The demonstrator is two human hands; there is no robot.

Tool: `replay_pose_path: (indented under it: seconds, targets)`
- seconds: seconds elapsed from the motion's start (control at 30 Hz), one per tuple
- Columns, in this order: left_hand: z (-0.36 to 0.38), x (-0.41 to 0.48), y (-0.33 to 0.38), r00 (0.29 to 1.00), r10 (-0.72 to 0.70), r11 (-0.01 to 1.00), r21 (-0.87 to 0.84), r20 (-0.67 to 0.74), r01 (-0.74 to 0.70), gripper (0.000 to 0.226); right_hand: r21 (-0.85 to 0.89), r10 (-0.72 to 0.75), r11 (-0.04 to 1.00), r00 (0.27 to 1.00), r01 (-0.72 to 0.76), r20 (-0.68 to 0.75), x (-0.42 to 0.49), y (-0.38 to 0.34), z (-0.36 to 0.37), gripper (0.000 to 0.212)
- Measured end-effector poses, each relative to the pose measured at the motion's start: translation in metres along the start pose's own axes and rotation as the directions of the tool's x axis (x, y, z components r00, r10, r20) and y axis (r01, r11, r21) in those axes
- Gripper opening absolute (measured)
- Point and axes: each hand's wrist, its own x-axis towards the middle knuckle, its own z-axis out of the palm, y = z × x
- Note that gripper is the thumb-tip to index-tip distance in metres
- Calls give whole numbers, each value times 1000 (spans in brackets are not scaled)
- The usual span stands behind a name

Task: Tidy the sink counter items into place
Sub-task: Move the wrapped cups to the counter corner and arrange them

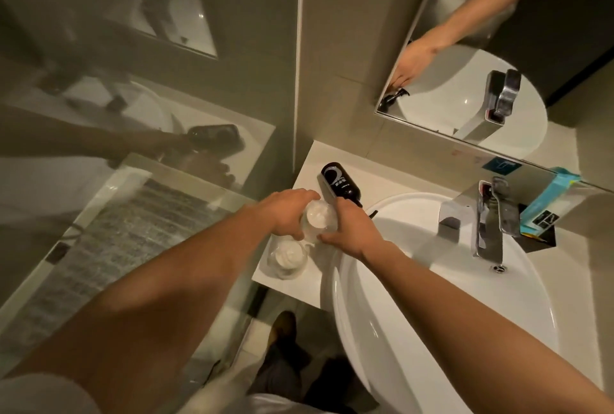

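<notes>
A clear glass cup (pixel 318 218) sits between both my hands on the white counter (pixel 289 284), left of the basin. My left hand (pixel 288 211) wraps its left side, my right hand (pixel 352 230) holds its right side. A second clear glass cup (pixel 288 258) stands on the counter just in front of it, free of my hands. A black pump bottle (pixel 339 183) stands behind the cups near the wall, its nozzle partly hidden by my right hand.
A white oval basin (pixel 415 280) with a chrome tap (pixel 488 224) fills the right side. A teal packet (pixel 551 201) leans on a black tray by the mirror (pixel 498 48). A glass partition (pixel 133 114) stands to the left.
</notes>
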Motion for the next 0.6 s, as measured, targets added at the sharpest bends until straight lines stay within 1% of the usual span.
replay_pose_path:
  seconds: [0.1, 0.2, 0.3, 0.47, 0.6]
  targets:
    - [6, 4, -2, 1000, -3, 997, -72, -21, 2, 81, 20, 20, 1000, 1000, -20, -20, 4, -1, 6, 58]
    - [11, 7, -4, 997, -22, 987, -162, -72, 10, 68, 33, 28, 999, 999, -27, -29, 7, -3, 11, 52]
    - [12, 8, -7, 996, -23, 979, -201, -89, 5, 59, 42, 24, 999, 999, -22, -39, 7, -4, 13, 48]
    - [1, 4, -5, 994, -15, 955, -296, -108, -18, 56, 88, 0, 996, 996, 8, -91, -1, -10, -1, 50]
    - [-23, -2, 2, 981, 49, 944, -312, -188, -107, 59, 156, -36, 986, 985, 63, -170, -12, -19, -34, 52]
